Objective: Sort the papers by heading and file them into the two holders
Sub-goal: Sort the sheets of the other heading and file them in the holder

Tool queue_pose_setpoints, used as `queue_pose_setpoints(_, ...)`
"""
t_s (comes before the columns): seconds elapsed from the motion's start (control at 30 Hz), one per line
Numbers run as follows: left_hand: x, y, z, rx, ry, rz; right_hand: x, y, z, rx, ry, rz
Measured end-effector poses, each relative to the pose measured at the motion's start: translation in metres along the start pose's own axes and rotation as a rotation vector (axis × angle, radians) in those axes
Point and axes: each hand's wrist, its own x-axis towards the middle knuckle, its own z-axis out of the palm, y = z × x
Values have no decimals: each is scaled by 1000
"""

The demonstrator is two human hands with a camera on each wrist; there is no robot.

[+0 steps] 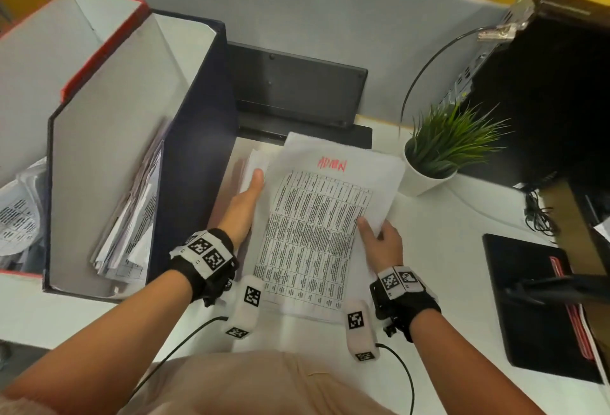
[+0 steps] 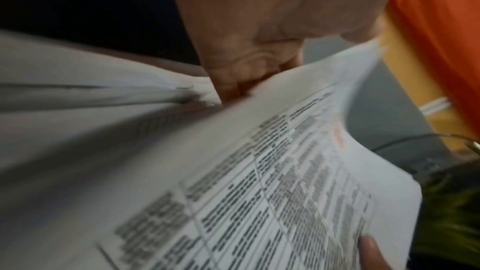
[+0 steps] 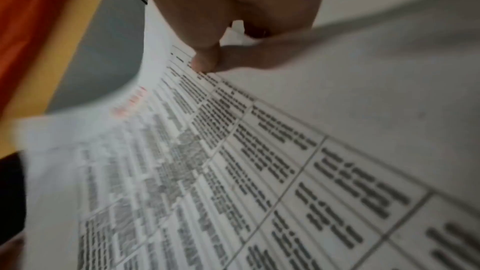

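Both forearms reach forward over the white surface (image 1: 445, 249); the right hand (image 1: 384, 243) pinches the right edge of a printed sheet headed in red (image 1: 313, 233), thumb on top. The left hand (image 1: 242, 206) lies along its left edge, thumb extended, its fingers hidden beneath the sheet, above the paper stack (image 1: 255, 160). The dark blue holder (image 1: 194, 137), containing papers, stands just left; the red-trimmed holder (image 1: 99, 48) is cropped.

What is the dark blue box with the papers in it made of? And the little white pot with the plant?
The dark blue file holder looks like stiff cardboard: flat folded walls, dull grey inside, matte outside. The white plant pot looks smooth and slightly shiny, so ceramic or plastic; the picture cannot settle which. Its green plant has stiff, even blades, perhaps plastic.
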Motion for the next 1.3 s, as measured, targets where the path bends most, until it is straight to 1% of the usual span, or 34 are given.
queue_pose_setpoints(0.03, -3, 1, 4, 20, -35, 27, -3, -4, 2, 80, 2, 24)
queue_pose_setpoints(0.1, -8, 5, 12, 184, -43, 118, -7, -12, 5, 157, 21, 22)
queue_pose_setpoints(0.13, -9, 7, 14, 267, -25, 165, -8, -16, 6, 166, 38, -17)
queue_pose_setpoints(0.2, -11, 13, 18, 319, 35, 239, -10, -28, 8, 204, 62, -102)
queue_pose_setpoints(0.3, -17, 32, 18, 264, 157, 396, -12, -55, 2, 309, 109, -270)
queue_pose_setpoints(0.4, -26, 54, 15, 98, 205, 567, -17, -91, -10, 432, 97, -452)
queue_pose_setpoints(0.47, -31, 61, 14, 18, 229, 628, -20, -103, -15, 484, 77, -508)
queue_pose_setpoints(0.53, -31, 57, 14, -29, 235, 599, -21, -103, -13, 495, 48, -480)
queue_pose_setpoints(0.63, -25, 40, 18, 40, 235, 494, -26, -91, -3, 472, -31, -349)
queue_pose_setpoints(0.7, -21, 34, 19, 40, 232, 473, -27, -86, 2, 469, -69, -306)
queue_pose_setpoints(0.87, -14, 42, 10, 85, 257, 475, -22, -89, -1, 499, 13, -316)
queue_pose_setpoints(0.93, -13, 35, 11, 110, 260, 466, -23, -81, 3, 444, 7, -294)
queue_pose_setpoints(1.03, -11, 13, 17, 145, 281, 370, -27, -60, 12, 299, -31, -243)
queue_pose_setpoints(1.13, -12, 3, 18, 163, 303, 298, -28, -53, 16, 260, -24, -209)
queue_pose_setpoints(1.2, -15, 13, 18, 149, 309, 307, -25, -58, 15, 264, -23, -220)
queue_pose_setpoints(1.3, -25, 42, 13, 209, 311, 391, -20, -72, 9, 318, -37, -258)
